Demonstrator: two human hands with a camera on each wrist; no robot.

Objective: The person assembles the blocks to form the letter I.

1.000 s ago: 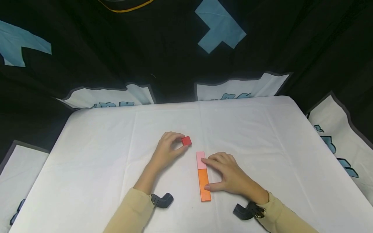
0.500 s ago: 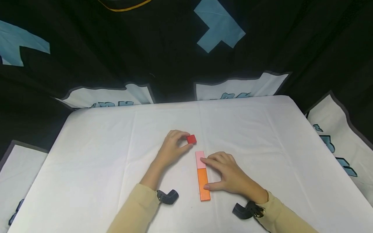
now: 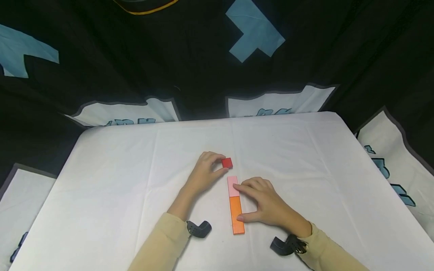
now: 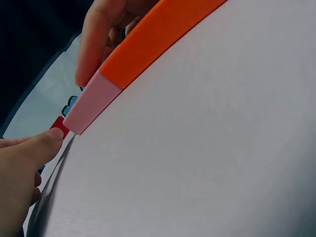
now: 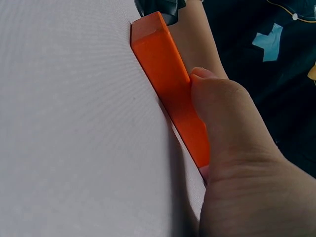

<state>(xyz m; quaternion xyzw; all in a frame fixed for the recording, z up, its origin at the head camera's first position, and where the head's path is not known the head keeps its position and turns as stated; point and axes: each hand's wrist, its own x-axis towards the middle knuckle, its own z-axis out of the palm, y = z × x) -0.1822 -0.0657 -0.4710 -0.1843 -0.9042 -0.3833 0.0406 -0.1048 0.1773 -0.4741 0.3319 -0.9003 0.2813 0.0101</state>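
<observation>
Red cube [image 3: 227, 163] pinched in the left hand's [image 3: 204, 174] fingers, just beyond the pink block [image 3: 232, 180]; right hand [image 3: 262, 200], fingers spread wide, touches it and the orange block [image 3: 235, 209], seemingly steadying both.

Beige on both arms! The left sleeve [image 3: 159, 242], plain and softly creased, stops at the wrist; the right sleeve [image 3: 330, 250] is a match in colour. And now the hardware: a dark left wrist mount [image 3: 201, 229], smooth and bent like an elbow, and its dark partner, the right wrist mount [image 3: 282, 247], with a black fitting [image 3: 296, 241] showing a little brassy glint (too small to read). Towards the table's [image 3: 288, 143] far edge, left hand [image 3: 206, 174] and right hand [image 3: 262, 201], both bare!
</observation>
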